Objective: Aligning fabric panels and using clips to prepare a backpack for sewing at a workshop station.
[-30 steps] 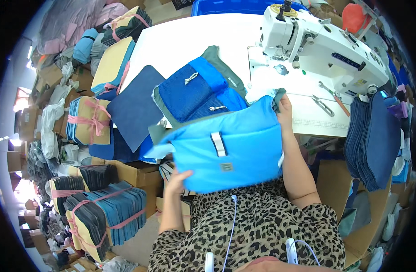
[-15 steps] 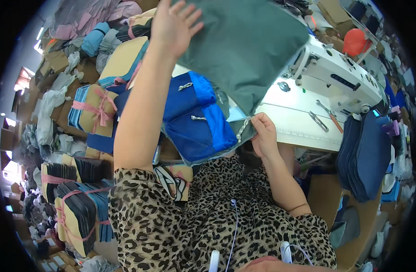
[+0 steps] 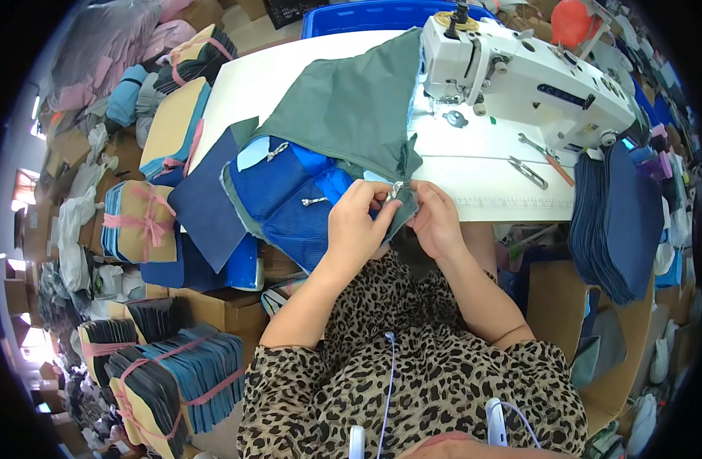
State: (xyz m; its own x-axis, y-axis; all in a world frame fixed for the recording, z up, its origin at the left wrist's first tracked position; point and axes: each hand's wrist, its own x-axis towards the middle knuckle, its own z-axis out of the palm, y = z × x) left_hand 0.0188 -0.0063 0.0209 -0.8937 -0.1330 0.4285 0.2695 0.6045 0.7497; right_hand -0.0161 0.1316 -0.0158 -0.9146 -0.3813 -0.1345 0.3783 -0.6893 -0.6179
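Note:
A dark green fabric panel (image 3: 343, 103) slopes from the sewing machine down to my lap. It joins a piece with blue mesh pockets (image 3: 278, 199), which carry light knotted cord pulls (image 3: 315, 202). My left hand (image 3: 358, 223) is closed in a pinch at the corner of the green fabric, on a braided cord pull (image 3: 395, 190) that sticks out between the fingers. Close beside it, my right hand (image 3: 436, 220) pinches the same green corner by its edge. The fingertips of both hands partly hide this corner.
A white sewing machine (image 3: 534, 80) stands on the white table (image 3: 473, 172), with snips (image 3: 528, 173) and an orange-handled wrench (image 3: 546, 159) nearby. Navy panels (image 3: 615, 222) hang at the right. Tied bundles (image 3: 140, 222) lie left, and a blue bin (image 3: 351, 19) stands behind.
My left hand has come down from high over the panel to the corner beside my right hand. The raised green panel has dropped onto the table, uncovering the machine's needle end.

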